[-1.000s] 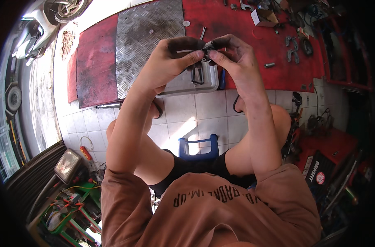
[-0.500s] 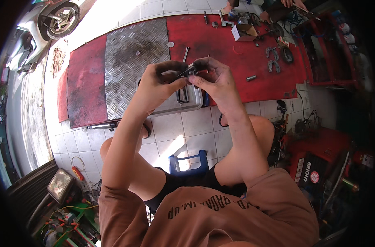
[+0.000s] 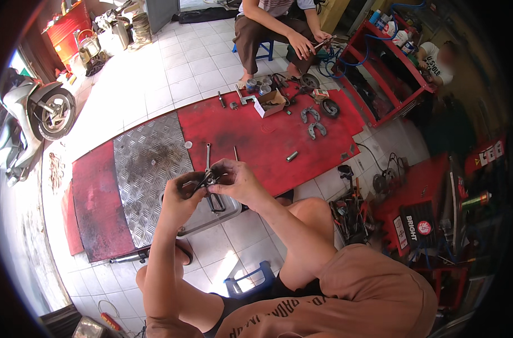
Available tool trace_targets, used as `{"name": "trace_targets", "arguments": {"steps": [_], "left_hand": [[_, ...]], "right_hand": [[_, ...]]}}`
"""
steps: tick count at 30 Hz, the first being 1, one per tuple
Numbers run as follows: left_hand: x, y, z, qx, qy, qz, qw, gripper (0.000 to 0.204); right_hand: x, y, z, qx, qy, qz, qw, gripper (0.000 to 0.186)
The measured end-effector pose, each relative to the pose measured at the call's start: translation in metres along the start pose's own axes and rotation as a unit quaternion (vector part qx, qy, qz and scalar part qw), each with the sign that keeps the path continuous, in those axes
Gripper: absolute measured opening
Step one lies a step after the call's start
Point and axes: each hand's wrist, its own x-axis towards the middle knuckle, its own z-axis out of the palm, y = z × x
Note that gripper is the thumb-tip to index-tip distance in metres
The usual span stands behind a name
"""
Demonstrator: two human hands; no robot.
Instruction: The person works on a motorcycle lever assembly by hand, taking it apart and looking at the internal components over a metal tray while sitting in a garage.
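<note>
My left hand [image 3: 180, 200] and my right hand [image 3: 239, 183] are closed round a small dark metal part [image 3: 210, 179], thumbs close together on it; finer detail is too small to make out. Below them lies a silver tray [image 3: 206, 228] with a dark bent metal piece [image 3: 218, 206] in it. A combination wrench [image 3: 208, 151] and a thin rod [image 3: 235, 153] lie just beyond my hands on a red mat [image 3: 268, 160], to the right of a checker plate [image 3: 144, 141]. My fingers partly hide the held part.
A seated co-worker [image 3: 251, 34] holds a tool; another person [image 3: 439, 65] is behind a red cart [image 3: 406, 104]. Brake shoes [image 3: 316, 130], a cardboard box [image 3: 270, 104] and parts lie on the mat's far side. A scooter [image 3: 42, 118] stands left, a blue stool [image 3: 248, 281] below me.
The view has swung up, bringing the co-workers and far floor into sight. My hands sit lower and further left in the picture, still holding the part.
</note>
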Motion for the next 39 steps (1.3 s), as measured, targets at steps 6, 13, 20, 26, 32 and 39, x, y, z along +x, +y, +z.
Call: {"name": "trace_targets", "arguments": {"steps": [6, 13, 20, 26, 32, 39], "left_hand": [[-0.006, 0.003, -0.009, -0.016, -0.009, -0.005, 1.0, 0.032], [-0.009, 0.006, -0.017, 0.003, -0.02, -0.017, 1.0, 0.028], [-0.01, -0.003, -0.016, 0.032, 0.002, 0.014, 0.999, 0.026], [-0.007, 0.003, -0.008, 0.056, 0.013, 0.009, 0.998, 0.027], [-0.005, 0.001, -0.007, 0.113, 0.014, 0.009, 0.993, 0.03], [0.001, -0.004, -0.038, 0.051, 0.037, 0.024, 0.998, 0.04]], "right_hand": [[0.007, 0.004, 0.006, 0.004, -0.013, -0.008, 1.0, 0.032], [-0.001, -0.007, 0.011, 0.078, -0.03, 0.037, 0.996, 0.023], [-0.003, -0.008, 0.01, 0.057, -0.022, 0.053, 0.997, 0.02], [0.0, -0.007, 0.004, 0.05, -0.007, 0.037, 0.998, 0.018], [0.002, -0.001, 0.005, 0.046, 0.0, 0.044, 0.998, 0.014], [0.001, 0.001, 0.004, 0.106, 0.021, 0.084, 0.991, 0.015]]}}
